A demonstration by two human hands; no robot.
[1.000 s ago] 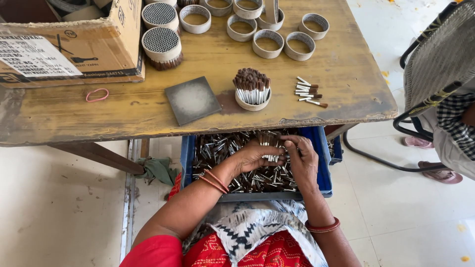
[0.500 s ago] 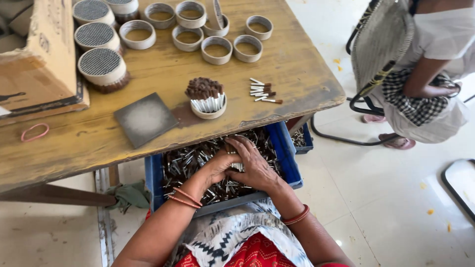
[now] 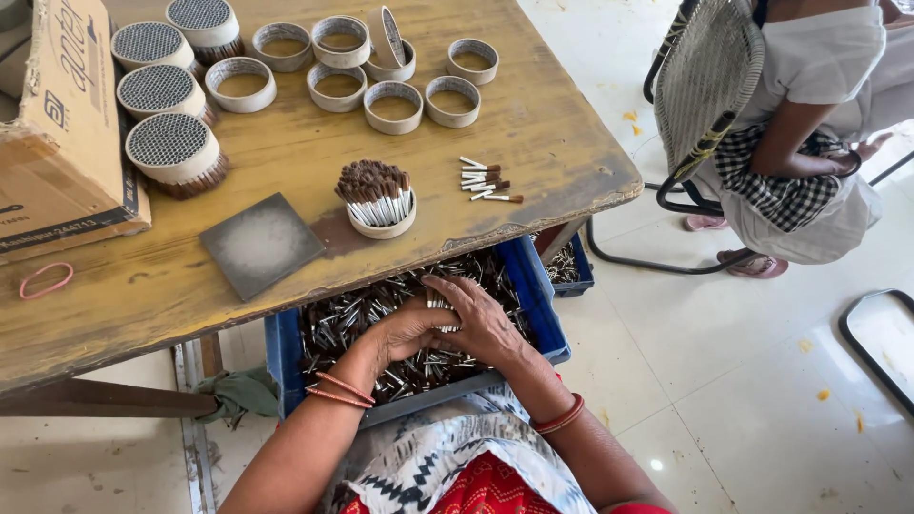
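A blue crate full of small white-and-brown sticks rests on my lap under the table edge. Both my hands are inside it, close together. My left hand cups a small bunch of sticks. My right hand lies over the same bunch with fingers curled on it. On the wooden table just above stands a small ring cup with sticks packed upright, brown tips up. A few loose sticks lie to its right.
Several empty paper rings and three filled rings sit at the table's far side. A cardboard box, a grey square tile and a pink rubber band lie at left. Another person sits on a chair at right.
The view has swung right and down, so the table sits further left. My hands have stayed in the crate, drawing closer together around the bunch of sticks.
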